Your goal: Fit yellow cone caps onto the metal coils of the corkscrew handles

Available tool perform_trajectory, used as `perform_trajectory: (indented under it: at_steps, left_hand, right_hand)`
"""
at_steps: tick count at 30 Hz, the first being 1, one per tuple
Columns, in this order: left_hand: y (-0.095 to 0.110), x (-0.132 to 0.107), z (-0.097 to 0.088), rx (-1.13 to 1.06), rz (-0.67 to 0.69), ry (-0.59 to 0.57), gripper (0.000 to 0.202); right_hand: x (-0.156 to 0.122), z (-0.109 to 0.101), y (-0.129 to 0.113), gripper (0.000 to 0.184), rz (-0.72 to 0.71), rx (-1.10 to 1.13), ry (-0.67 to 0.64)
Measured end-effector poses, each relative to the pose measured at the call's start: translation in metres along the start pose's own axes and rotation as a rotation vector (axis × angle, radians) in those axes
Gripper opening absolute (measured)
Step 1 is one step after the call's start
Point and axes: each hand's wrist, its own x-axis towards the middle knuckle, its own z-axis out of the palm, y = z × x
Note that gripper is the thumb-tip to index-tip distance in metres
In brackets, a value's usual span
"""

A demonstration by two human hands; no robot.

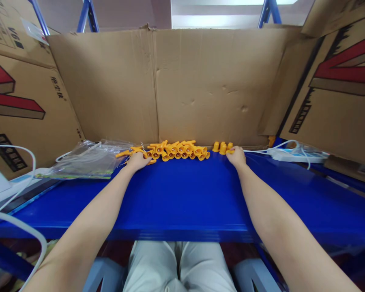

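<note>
My left hand [137,161] rests on the left end of the orange parts [178,150], a long heap at 12 o'clock on the blue desk [182,194], against the cardboard [182,85]. My right hand [237,156] touches the caps [222,147], a small group apart at 1 o'clock, so I judge most sorting is left. The fingers of both hands curl down; I cannot tell if they grip.

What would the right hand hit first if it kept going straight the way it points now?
Probably the small orange caps: the right hand rests on the blue table with its fingertips already at them. Behind them stands the cardboard wall, though depth is hard to judge.
</note>
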Motion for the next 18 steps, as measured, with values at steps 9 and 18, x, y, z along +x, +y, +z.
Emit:
perform_trajectory:
  at_steps: [9,18]
  left_hand:
    - [0.0005,-0.0005,-0.0003,0.023,0.006,-0.007,0.032]
    - [-0.0014,0.0006,0.002,0.065,0.021,-0.016,0.033]
  right_hand:
    - [0.0056,-0.0003,0.001,0.032,-0.022,0.023,-0.079]
    - [0.0098,0.0071,0.0016,0.03,-0.117,-0.122,-0.17]
